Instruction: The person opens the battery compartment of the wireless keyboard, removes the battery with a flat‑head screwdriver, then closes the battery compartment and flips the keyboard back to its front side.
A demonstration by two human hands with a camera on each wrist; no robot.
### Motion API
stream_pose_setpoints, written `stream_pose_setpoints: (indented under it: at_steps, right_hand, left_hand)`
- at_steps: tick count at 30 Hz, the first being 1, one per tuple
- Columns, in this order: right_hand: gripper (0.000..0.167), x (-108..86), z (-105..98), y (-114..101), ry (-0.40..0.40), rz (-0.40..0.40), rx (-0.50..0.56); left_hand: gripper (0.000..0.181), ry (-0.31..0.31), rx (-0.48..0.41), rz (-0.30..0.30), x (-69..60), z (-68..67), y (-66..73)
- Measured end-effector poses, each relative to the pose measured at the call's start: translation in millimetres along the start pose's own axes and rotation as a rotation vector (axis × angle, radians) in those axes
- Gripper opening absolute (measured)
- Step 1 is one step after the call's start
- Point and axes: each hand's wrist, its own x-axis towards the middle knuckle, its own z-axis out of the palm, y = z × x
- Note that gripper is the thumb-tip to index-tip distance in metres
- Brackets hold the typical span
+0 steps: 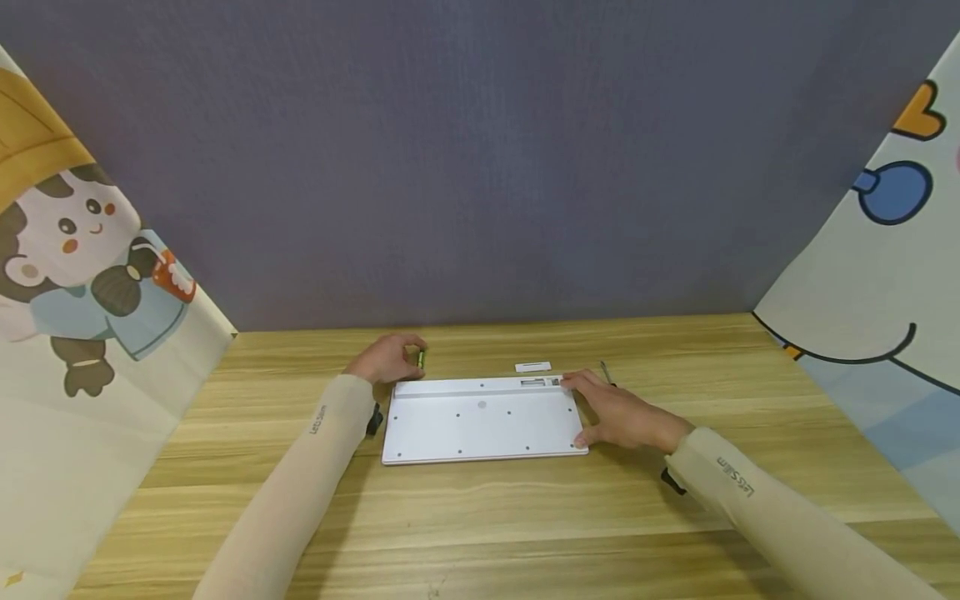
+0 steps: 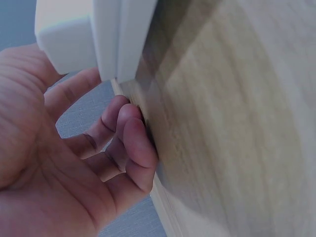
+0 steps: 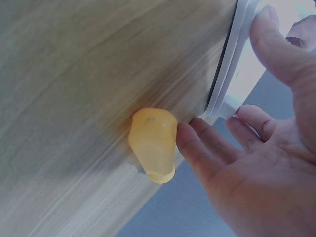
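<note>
Spanning the R end of a white kbd point(image 1: 480, 433), R grip point(image 1: 615, 412) is relaxed, thumb on near corner, fingertips at far corner. The kbd lies underside up on desk point(image 1: 480, 533), stretching from there to just beside L grip point(image 1: 386, 359). L grip's thumb & finger flank a green battery point(image 1: 422, 359); can't tell if pinched. Yellow handle point(image 3: 153, 143): just beside R grip.

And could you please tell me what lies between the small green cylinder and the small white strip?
Only bare wooden tabletop shows between the green cylinder and the white strip in the head view.
</note>
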Motion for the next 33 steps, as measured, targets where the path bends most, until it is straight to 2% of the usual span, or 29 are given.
stream_pose_setpoints:
  at_steps: [6,17,23,29,33]
  right_hand:
    - [0.084,1.6,0.0,-1.3,-0.006,-0.005,0.008]
    - [0.088,3.2,-3.0,5.3,-0.004,0.028,0.019]
    - [0.093,2.7,-5.6,7.2,0.007,0.039,0.027]
    - [0.094,5.7,-8.8,6.7,-0.016,0.058,0.038]
    - [0.090,8.6,-11.3,7.2,-0.019,0.045,0.059]
  left_hand:
    - [0.053,0.001,0.023,0.007,-1.2,-1.4,-2.8]
    - [0.063,-0.033,-0.046,0.010,-15.5,-11.3,-2.1]
    - [0.062,-0.060,-0.011,0.064,-33.3,-14.4,0.9]
    - [0.056,-0.041,0.071,0.141,-54.5,-13.5,-0.7]
    - [0.059,-0.047,0.102,0.159,-66.9,-10.3,-3.0]
